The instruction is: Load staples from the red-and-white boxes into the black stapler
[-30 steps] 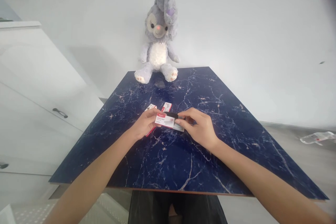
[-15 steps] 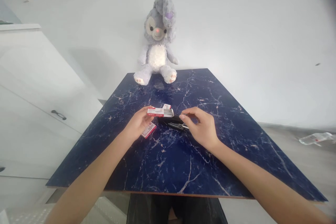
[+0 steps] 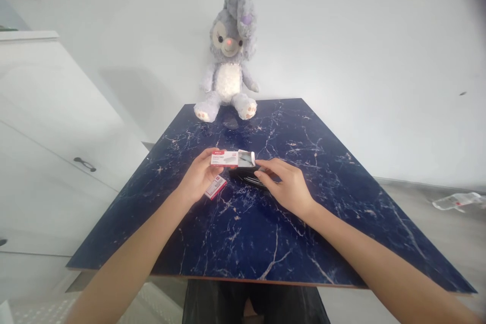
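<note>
My left hand [image 3: 197, 176] grips a small red-and-white box of staples [image 3: 225, 159] by its left end, above the table. An inner tray [image 3: 246, 158] sticks out of the box's right end, with dark grey contents in it. The index fingertip of my right hand [image 3: 284, 180] is at the tray's outer end; the thumb is held apart below it. Beneath the hands lies a black stapler [image 3: 246, 177] with shiny metal parts, its right part covered by my right hand. Another red-and-white box [image 3: 215, 188] rests on the table below my left hand.
A grey plush rabbit [image 3: 228, 66] sits at the far edge of the dark blue marbled table [image 3: 243, 233], against the wall. To the left stands a white cabinet [image 3: 56, 126] with dark handles. A clear plastic object [image 3: 455, 201] lies on the floor at right.
The box in my left hand has turned so its printed top faces me more, and its tray shows more plainly. My right hand has moved left, its index finger now reaching the tray's end.
</note>
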The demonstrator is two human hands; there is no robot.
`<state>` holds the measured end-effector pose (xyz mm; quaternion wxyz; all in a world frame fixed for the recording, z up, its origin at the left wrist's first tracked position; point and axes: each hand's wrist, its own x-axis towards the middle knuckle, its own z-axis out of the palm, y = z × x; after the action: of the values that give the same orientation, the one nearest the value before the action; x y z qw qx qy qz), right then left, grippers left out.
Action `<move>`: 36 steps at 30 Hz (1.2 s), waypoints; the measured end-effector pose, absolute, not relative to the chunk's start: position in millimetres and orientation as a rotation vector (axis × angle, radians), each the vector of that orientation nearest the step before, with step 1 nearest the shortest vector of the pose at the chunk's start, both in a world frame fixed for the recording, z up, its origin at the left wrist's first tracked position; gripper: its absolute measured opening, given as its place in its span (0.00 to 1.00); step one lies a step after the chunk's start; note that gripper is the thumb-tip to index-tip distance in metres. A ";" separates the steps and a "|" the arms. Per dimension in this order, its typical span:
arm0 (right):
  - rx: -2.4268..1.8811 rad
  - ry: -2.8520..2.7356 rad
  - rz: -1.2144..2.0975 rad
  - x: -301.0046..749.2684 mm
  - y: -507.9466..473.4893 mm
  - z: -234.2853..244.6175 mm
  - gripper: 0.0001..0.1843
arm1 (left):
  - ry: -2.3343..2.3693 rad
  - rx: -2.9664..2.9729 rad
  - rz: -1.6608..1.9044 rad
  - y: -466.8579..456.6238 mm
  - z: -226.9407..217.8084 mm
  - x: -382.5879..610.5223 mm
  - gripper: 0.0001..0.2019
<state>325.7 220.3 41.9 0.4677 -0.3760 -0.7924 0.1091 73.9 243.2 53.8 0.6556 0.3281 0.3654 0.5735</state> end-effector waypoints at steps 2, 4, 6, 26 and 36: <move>-0.907 -1.981 0.258 325.4 221.1 41.3 0.13 | 0.822 0.760 1.274 242.3 52.3 75.3 0.08; -0.887 -2.003 0.247 324.9 220.9 41.4 0.13 | 0.819 0.768 1.244 242.0 50.9 76.3 0.07; -0.872 -2.012 0.242 324.7 220.5 41.4 0.14 | 0.809 0.771 1.235 241.9 50.2 76.6 0.06; -0.754 -2.094 0.303 322.7 214.4 31.4 0.25 | 0.790 0.822 1.170 237.6 45.8 83.0 0.10; -0.791 -2.013 0.492 321.4 212.6 33.4 0.26 | 0.761 0.841 1.120 235.7 45.1 83.2 0.09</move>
<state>321.4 212.6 33.4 0.4453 -0.3194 -0.8125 0.1987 83.2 235.7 45.1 0.6990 0.3772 0.3415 0.5026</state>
